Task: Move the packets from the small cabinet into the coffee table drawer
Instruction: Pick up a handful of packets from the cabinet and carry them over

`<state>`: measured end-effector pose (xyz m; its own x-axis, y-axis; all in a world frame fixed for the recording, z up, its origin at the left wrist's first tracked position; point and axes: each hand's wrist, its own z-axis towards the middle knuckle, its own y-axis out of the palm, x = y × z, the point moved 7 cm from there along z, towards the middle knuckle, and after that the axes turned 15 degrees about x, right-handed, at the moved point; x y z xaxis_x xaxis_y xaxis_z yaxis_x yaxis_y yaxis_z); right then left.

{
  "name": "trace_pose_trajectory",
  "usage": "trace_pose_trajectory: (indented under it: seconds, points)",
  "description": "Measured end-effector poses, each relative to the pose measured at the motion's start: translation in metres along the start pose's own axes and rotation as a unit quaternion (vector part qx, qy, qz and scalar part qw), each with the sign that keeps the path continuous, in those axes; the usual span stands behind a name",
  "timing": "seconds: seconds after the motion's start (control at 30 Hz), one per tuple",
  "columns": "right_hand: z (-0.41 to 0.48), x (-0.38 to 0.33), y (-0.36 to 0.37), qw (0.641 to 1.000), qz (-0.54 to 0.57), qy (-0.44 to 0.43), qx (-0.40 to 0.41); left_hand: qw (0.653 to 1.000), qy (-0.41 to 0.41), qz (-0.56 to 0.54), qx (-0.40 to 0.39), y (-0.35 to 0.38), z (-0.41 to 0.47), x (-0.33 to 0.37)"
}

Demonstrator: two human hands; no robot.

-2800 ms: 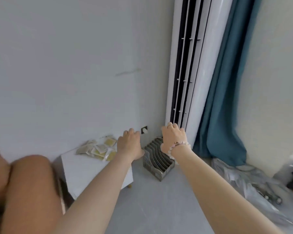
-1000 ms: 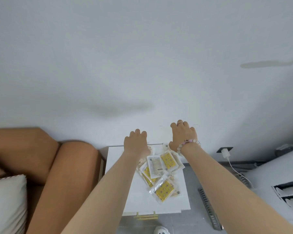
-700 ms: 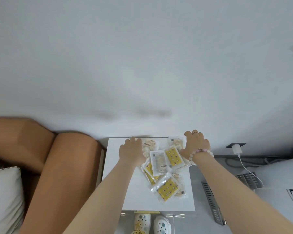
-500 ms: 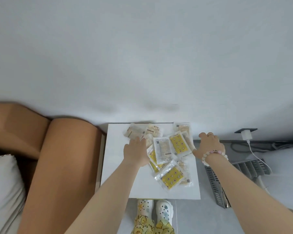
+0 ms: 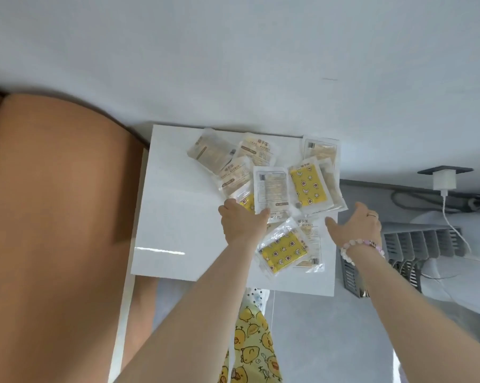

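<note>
- White and glossy, the top of the small cabinet (image 5: 178, 217) fills the middle of the view, with its back edge against a pale wall.
- The packets (image 5: 272, 186) sit in a loose, overlapping heap on the cabinet's right half, running from its back edge almost to its front edge. They're clear plastic sleeves. Two show yellow cartoon-print fronts and the rest show pale backs or beige labels, with print too small to read.
- The left hand (image 5: 243, 222) is over the middle of the cabinet, knuckles up and fingers curled. It meets the near edge of a white-backed packet in the heap, but it's impossible to tell whether it's really pinching it or only touching.
- The right hand (image 5: 355, 225) hangs over the cabinet's right edge. It's relaxed and spread with the thumb out toward the heap, and it holds nothing. There's a ring on one finger and a bead bracelet (image 5: 357, 246) on the wrist.
- Right up against the cabinet's left side is a brown padded sofa arm (image 5: 54, 217).
- On the floor to the right of the cabinet is a grey slotted rack (image 5: 415, 244). Further right — up on the wall — a white charger (image 5: 444, 180) is plugged in with its cable hanging down.
- Below the cabinet's front edge there's yellow duck-print fabric (image 5: 250, 349).
</note>
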<state>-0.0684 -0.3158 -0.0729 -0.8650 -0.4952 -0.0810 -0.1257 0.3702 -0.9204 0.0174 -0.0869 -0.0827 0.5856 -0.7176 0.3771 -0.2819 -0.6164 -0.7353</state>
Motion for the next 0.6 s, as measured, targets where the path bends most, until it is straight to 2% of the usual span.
trace_pose_trajectory:
  seconds: [0.3, 0.43, 0.6]
  points:
    - [0.041, -0.042, 0.019, 0.996, 0.081, -0.013, 0.038, 0.969, -0.168, -0.167, 0.075, 0.033, 0.006, -0.027]
    - [0.041, -0.050, 0.025, 0.996, 0.078, 0.004, 0.050, 0.954, -0.210, -0.194, 0.087, 0.033, 0.005, -0.027]
    - [0.042, -0.053, 0.028, 0.996, 0.057, 0.042, 0.056, 0.952, -0.221, -0.189, 0.091, 0.042, 0.006, -0.025]
